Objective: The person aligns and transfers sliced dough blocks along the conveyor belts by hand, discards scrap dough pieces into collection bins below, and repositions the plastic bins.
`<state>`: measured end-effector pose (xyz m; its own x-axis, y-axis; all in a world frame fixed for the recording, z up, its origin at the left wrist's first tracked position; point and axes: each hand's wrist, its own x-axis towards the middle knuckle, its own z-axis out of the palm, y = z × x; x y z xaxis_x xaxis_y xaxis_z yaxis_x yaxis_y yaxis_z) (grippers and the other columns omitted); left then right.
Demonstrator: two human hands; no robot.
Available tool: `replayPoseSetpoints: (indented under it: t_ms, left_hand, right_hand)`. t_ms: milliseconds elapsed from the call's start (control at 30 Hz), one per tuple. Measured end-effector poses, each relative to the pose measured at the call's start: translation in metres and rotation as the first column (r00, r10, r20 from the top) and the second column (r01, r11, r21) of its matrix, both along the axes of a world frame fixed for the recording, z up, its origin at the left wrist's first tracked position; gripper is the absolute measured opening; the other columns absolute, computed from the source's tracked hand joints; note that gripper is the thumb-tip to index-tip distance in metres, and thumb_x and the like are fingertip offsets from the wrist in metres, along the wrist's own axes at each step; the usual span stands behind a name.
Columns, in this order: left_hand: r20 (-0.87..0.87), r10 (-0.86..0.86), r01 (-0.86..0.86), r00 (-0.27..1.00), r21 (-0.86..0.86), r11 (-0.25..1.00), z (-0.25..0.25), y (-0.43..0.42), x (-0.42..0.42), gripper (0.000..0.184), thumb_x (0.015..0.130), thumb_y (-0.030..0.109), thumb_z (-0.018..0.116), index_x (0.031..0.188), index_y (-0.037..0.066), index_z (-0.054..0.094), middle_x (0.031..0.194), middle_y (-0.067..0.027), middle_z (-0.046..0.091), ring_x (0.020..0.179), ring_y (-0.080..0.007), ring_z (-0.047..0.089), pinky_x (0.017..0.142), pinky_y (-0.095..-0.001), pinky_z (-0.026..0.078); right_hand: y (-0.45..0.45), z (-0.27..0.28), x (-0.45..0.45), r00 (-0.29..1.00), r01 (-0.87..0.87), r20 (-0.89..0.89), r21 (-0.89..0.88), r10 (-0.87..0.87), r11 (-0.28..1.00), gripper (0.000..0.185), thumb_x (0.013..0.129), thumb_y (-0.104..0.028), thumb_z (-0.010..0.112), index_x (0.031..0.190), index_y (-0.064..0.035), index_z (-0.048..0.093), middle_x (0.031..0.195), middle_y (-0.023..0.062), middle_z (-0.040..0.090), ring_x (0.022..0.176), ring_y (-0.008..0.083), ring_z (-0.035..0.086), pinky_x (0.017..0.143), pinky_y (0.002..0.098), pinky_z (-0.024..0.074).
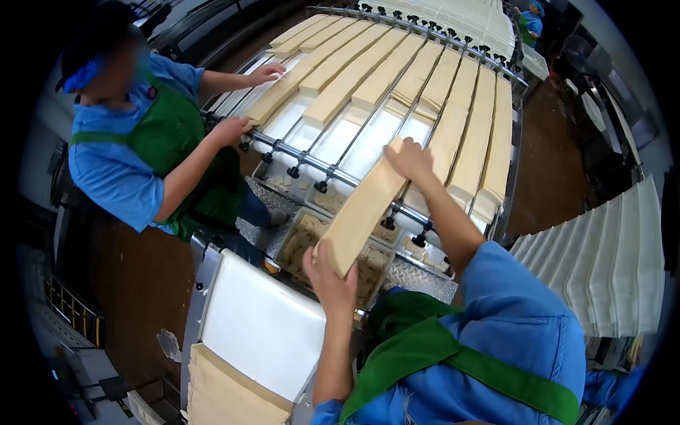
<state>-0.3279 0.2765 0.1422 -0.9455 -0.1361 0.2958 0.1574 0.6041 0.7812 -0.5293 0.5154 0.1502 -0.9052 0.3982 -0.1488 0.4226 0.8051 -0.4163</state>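
Long, cream-coloured dough stack [367, 210] is between your left hand [331, 280] and right hand [411, 161], each holding one end; it's likely soft and bendy, so grip both ends.

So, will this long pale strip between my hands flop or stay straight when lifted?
The pale strip will probably stay fairly straight: it shows little sag between your left hand and right hand. If it's layered, its sheets may slide, as those in a nearby stack lie unevenly.
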Motion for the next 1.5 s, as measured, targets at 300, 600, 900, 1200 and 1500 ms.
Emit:
replayPoseSetpoints:
  t_ms: [300, 600, 900, 1200, 1500]
  left_hand:
    - [0.168, -0.241, 0.230, 0.956, 0.084, 0.970, -0.003, 0.067, -0.067, 0.076, 0.069, 0.007, 0.080, 0.134, 0.008, 0.043, 0.135, -0.0191, 0.041, 0.124, -0.0345, 0.045, 0.100, -0.0386, 0.041]
    - [0.246, -0.268, 0.247, 0.932, 0.111, 0.963, -0.017, 0.099, -0.103, 0.065, 0.078, 0.005, 0.072, 0.135, 0.008, 0.043, 0.141, -0.0226, 0.032, 0.127, -0.0359, 0.041, 0.103, -0.0374, 0.037]
    - [0.162, -0.140, 0.126, 0.977, 0.094, 0.988, -0.021, 0.143, -0.141, 0.057, 0.083, -0.005, 0.054, 0.137, 0.004, 0.039, 0.135, -0.0232, 0.044, 0.120, -0.0439, 0.045, 0.099, -0.0428, 0.040]
    - [-0.108, -0.019, 0.005, 0.994, -0.123, 0.992, 0.025, 0.116, -0.060, 0.062, 0.078, 0.003, 0.065, 0.135, -0.001, 0.041, 0.120, -0.0206, 0.057, 0.109, -0.0391, 0.055, 0.092, -0.0411, 0.046]
    - [0.065, 0.400, -0.401, 0.914, 0.283, 0.871, 0.008, 0.063, -0.012, 0.056, 0.092, 0.008, 0.053, 0.141, -0.004, 0.029, 0.135, -0.0196, 0.047, 0.127, -0.0256, 0.043, 0.107, -0.0367, 0.032]
  right_hand:
    - [0.115, -0.041, -0.121, 0.964, -0.191, 0.219, 0.186, 0.149, 0.964, 0.068, 0.090, -0.048, 0.026, 0.130, 0.0021, 0.050, 0.133, 0.0196, 0.051, 0.126, 0.0371, 0.040, 0.105, 0.0485, 0.0247]
    - [0.137, -0.056, -0.138, 0.995, -0.098, -0.003, 0.218, 0.101, 0.971, 0.057, 0.089, -0.037, 0.037, 0.124, 0.0046, 0.052, 0.132, 0.0209, 0.048, 0.122, 0.0329, 0.042, 0.100, 0.0476, 0.0273]
    - [0.052, -0.043, -0.029, 0.667, -0.548, -0.624, -0.042, 0.407, 0.835, 0.042, 0.084, -0.028, 0.062, 0.117, -0.0031, 0.056, 0.103, 0.0156, 0.058, 0.103, 0.0305, 0.050, 0.093, 0.0443, 0.0337]
    - [-0.004, 0.004, 0.080, 0.935, -0.026, -0.066, -0.993, 0.347, -0.119, 0.047, 0.101, -0.039, 0.039, 0.116, 0.0033, 0.056, 0.104, 0.0087, 0.063, 0.094, 0.0160, 0.060, 0.083, 0.0309, 0.0478]
    - [-0.035, 0.012, 0.100, 0.891, 0.003, -0.082, -0.982, 0.447, -0.187, 0.050, 0.102, -0.031, 0.033, 0.132, 0.0091, 0.040, 0.121, 0.0211, 0.058, 0.113, 0.0263, 0.058, 0.100, 0.0370, 0.0435]
